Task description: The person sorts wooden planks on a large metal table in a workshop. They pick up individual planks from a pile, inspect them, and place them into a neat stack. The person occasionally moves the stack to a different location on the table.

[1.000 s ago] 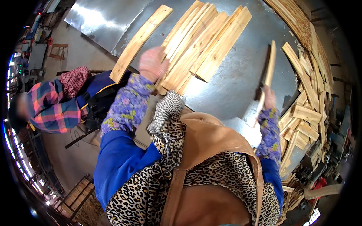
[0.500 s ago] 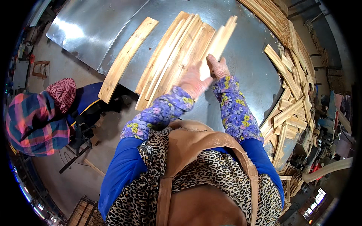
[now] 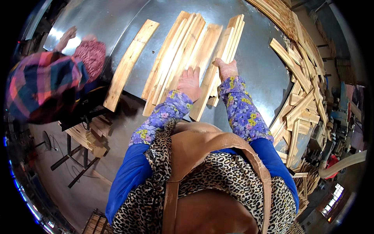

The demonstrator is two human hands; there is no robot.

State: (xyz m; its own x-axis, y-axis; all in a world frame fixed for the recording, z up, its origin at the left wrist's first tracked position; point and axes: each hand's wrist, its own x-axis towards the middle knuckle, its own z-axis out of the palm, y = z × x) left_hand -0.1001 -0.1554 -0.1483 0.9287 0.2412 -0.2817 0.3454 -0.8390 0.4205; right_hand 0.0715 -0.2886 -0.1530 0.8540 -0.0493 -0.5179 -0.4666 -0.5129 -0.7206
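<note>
My left hand [image 3: 189,83] lies flat with its fingers stretched out on the near part of a row of curved wooden boards [image 3: 171,58]. The boards lie side by side, lengthwise away from me. My right hand [image 3: 226,69] is closed round the right edge of a smaller bunch of wooden strips [image 3: 233,37] to the right of that row. Part of the bunch is hidden by this hand. A separate curved board [image 3: 132,64] lies to the left, its near end sticking out past the table edge.
The metal table [image 3: 257,50] carries all these boards. A heap of loose wood offcuts [image 3: 300,113] fills its right side. At the left a co-worker in a checked top [image 3: 46,84] leans by the table. Below stands a rack with stacked wood pieces [image 3: 87,136].
My left hand has moved left, off the right-hand strips and onto the boards. Those strips now lie apart from the row on their left. The co-worker has leaned toward the table, a hand raised.
</note>
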